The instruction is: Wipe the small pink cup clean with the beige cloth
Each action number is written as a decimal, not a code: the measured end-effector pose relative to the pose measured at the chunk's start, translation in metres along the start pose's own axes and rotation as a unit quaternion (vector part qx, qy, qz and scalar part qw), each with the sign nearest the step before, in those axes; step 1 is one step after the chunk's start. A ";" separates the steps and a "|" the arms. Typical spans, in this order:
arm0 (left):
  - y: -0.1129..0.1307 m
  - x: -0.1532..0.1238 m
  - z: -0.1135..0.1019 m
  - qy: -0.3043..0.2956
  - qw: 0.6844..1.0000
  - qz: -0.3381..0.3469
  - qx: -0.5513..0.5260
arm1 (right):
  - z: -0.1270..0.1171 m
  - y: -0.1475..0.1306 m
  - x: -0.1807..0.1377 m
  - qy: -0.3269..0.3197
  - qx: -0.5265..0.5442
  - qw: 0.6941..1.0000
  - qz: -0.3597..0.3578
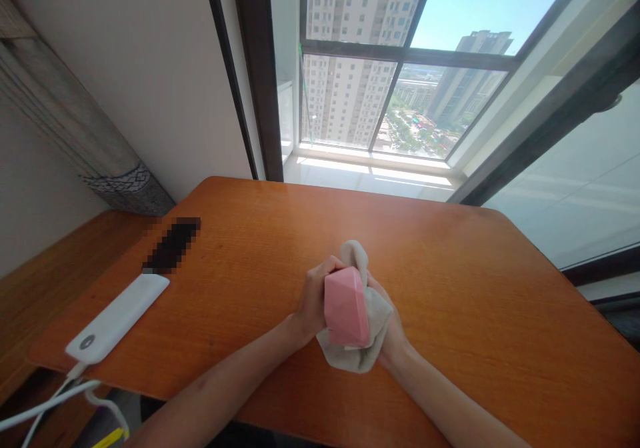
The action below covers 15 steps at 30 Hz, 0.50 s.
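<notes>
Pink faceted block [346, 307] sits low over the desk [475, 288], near 6 o'clock; our left hand [313, 301] is clamped on its smooth glossy side, right hand [393, 331] closed on the soft grey cloth [373, 315] at its 3 o'clock; mid-wipe, we reckon; reaching the other facets calls for a firm grip.

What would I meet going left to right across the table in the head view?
White cable, white power bank, pixelated dark object, left hand, pink faceted object, right hand. The cloth overlaps that object and the right hand, so it is left out.
</notes>
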<state>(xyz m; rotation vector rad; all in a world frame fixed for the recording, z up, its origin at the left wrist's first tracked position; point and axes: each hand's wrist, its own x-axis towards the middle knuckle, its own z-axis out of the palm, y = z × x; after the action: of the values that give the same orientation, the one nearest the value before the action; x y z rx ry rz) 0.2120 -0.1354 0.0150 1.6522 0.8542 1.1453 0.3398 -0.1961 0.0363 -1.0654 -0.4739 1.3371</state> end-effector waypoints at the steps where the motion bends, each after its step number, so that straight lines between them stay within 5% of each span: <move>1: 0.003 0.000 0.000 -0.013 1.000 0.019 0.012 | -0.002 -0.001 0.002 0.004 -0.008 1.000 -0.015; 5: 0.011 0.000 -0.002 -0.102 0.984 0.111 0.091 | -0.011 -0.009 0.009 -0.038 -0.134 0.983 -0.117; 9: 0.010 -0.002 -0.006 -0.124 0.980 0.088 0.130 | -0.019 -0.029 0.008 -0.156 -0.293 0.920 -0.209; 12: 0.005 -0.001 -0.011 -0.101 0.986 0.049 0.120 | -0.019 -0.045 0.001 -0.270 -0.442 0.797 -0.311; 15: 0.002 0.000 -0.015 -0.084 0.993 0.017 0.086 | -0.015 -0.054 -0.005 -0.305 -0.537 0.665 -0.420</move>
<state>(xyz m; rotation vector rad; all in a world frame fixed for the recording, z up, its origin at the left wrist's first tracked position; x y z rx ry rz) 0.1983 -0.1313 0.0188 1.8822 0.8386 0.9600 0.3803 -0.2002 0.0750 -0.9917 -2.1732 0.3981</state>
